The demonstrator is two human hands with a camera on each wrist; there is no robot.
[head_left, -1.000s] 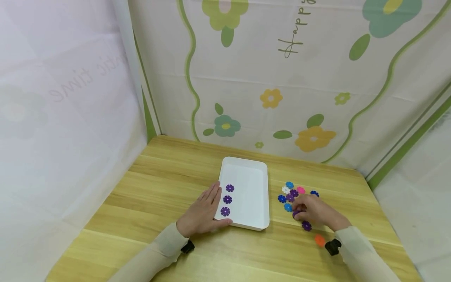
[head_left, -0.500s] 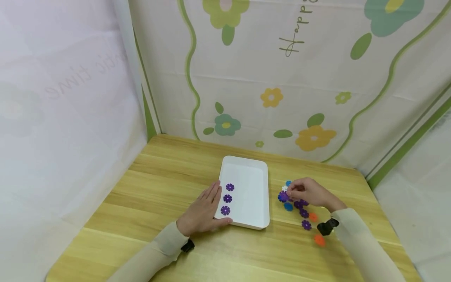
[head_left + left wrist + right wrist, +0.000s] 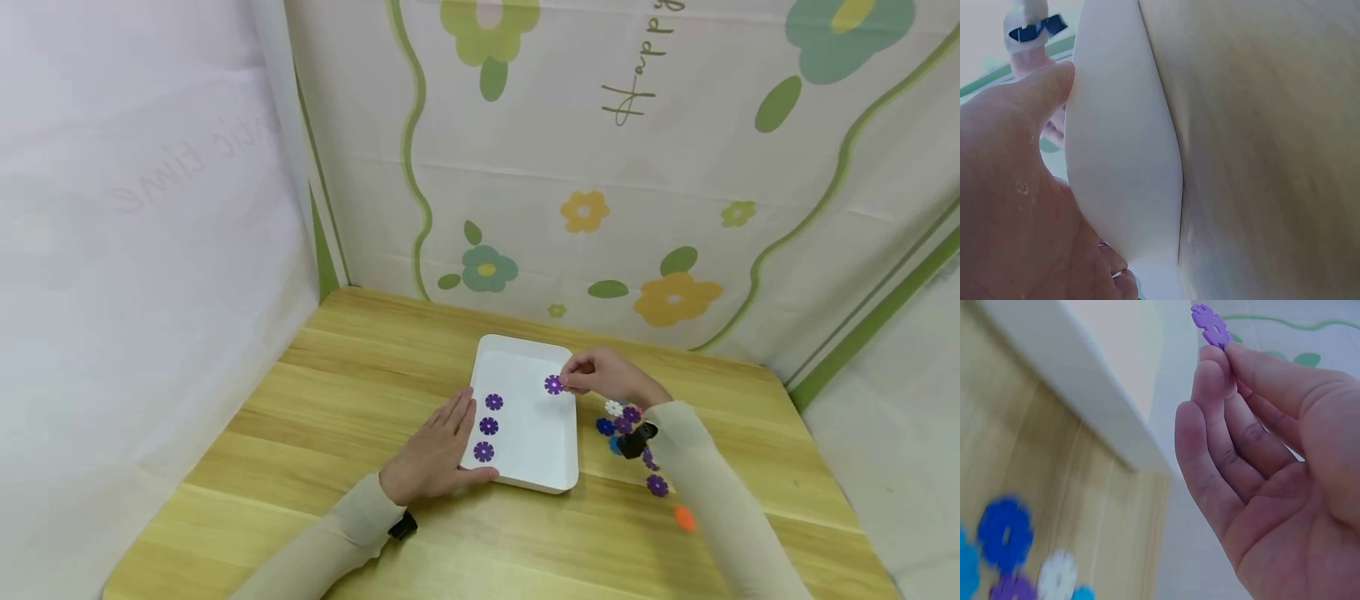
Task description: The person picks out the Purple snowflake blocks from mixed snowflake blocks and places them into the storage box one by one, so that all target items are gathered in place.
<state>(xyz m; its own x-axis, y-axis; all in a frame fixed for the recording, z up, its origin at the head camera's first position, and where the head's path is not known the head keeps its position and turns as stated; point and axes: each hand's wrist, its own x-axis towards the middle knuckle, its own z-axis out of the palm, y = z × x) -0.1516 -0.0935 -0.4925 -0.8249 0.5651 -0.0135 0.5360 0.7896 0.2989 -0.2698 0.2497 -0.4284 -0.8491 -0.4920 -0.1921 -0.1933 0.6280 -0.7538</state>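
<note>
My right hand (image 3: 611,375) pinches a purple snowflake disc (image 3: 553,384), a notched round plastic piece, between thumb and fingertips, over the right side of the white tray (image 3: 529,478). In the right wrist view the held disc (image 3: 1211,326) stands out past the fingertips. Three more purple snowflake discs (image 3: 488,426) lie in a column along the tray's left side. My left hand (image 3: 433,454) rests at the tray's near left corner, fingers straight along the left rim and thumb on the near rim. In the left wrist view the thumb (image 3: 1054,84) touches the tray's wall (image 3: 1125,150).
Right of the tray is a loose pile of discs, among them a white disc (image 3: 613,408), a dark blue disc (image 3: 605,427) and a purple disc (image 3: 657,485). An orange disc (image 3: 684,517) lies nearer. Printed cloth walls (image 3: 525,167) bound the wooden table (image 3: 360,358).
My right hand has picked a purple disc from the pile and carried it left to above the tray. My left hand stays at the tray's corner.
</note>
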